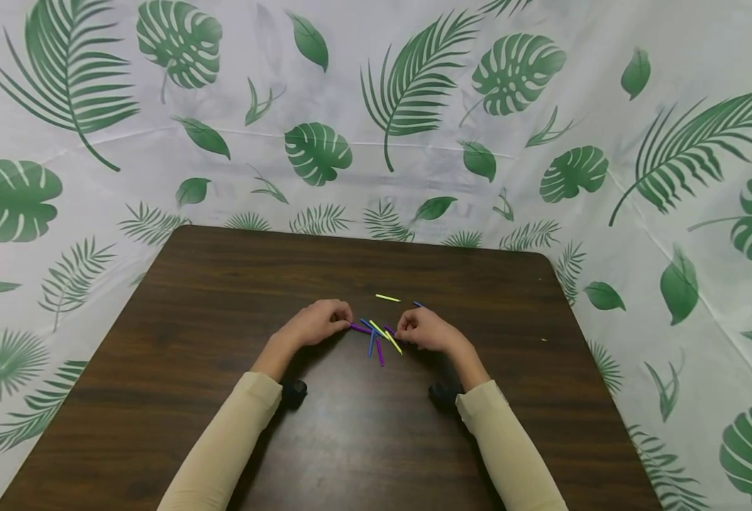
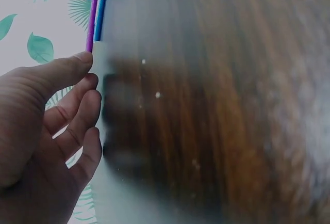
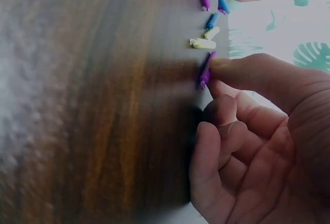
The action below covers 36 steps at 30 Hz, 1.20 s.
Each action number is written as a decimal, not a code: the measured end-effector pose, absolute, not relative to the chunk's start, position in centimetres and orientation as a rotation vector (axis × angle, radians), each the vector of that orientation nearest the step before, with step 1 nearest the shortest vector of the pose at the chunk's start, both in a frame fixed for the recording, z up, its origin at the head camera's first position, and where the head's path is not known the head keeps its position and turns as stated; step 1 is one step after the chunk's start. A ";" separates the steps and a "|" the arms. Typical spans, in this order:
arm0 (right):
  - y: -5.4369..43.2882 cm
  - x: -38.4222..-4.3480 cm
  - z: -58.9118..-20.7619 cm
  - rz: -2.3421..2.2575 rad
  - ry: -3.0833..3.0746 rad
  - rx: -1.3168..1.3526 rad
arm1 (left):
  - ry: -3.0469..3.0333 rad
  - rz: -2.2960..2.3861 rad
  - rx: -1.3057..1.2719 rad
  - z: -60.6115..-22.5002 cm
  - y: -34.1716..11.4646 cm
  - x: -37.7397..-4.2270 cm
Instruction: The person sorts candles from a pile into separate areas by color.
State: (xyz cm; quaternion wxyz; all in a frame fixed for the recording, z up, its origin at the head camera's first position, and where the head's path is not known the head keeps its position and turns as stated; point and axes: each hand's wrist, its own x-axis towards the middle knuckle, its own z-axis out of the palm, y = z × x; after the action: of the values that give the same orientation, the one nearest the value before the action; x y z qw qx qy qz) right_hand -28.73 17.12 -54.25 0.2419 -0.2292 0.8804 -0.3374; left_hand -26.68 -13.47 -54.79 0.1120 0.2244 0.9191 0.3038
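The left hand (image 1: 318, 323) has thumb and forefinger closed on the outer end of a purple stick (image 1: 360, 328); its other fingers are loosely bent, clear of the stick. The right hand (image 1: 428, 331) pinches a shorter-looking purple stick (image 3: 207, 70) between thumb and forefinger — its remaining fingers curl in towards the palm. A small nub shows at that stick's free end.

Between the hands, on the dark wood-grain table (image 1: 357, 447), slim sticks lie in a loose, partly crossing cluster: a blue stick (image 1: 370, 345) and another purple stick (image 1: 379, 353) point towards the person, with a yellow stick (image 1: 394, 344) slanting just beside them. Beyond the cluster, a separate yellow stick (image 1: 387, 298) lies apart; a blue stick (image 1: 418, 305) shows just past the right hand, partly hidden.
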 end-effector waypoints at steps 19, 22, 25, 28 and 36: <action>17.1 -28.5 -54.3 -0.921 2.451 -0.608 | 3.156 0.204 0.831 -53.8 -12.9 -26.6; 17.0 -28.5 -54.3 -0.920 2.454 -0.592 | 3.172 0.204 0.836 -53.6 -12.9 -26.7; 16.9 -28.5 -54.4 -0.915 2.457 -0.584 | 3.172 0.253 0.813 -53.5 -13.2 -26.8; 17.0 -28.4 -54.4 -0.910 2.455 -0.571 | 3.155 0.343 0.761 -53.5 -13.6 -27.1; 17.2 -27.9 -54.1 -0.892 2.482 -0.538 | 3.200 0.532 0.482 -53.4 -13.9 -28.7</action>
State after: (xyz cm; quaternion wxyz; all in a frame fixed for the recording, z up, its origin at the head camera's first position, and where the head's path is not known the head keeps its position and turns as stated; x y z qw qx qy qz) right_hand -27.91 17.23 -54.14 0.2230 -0.1949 0.8989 -0.3229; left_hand -28.70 -13.85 -53.42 -0.0688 0.1466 0.9734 0.1618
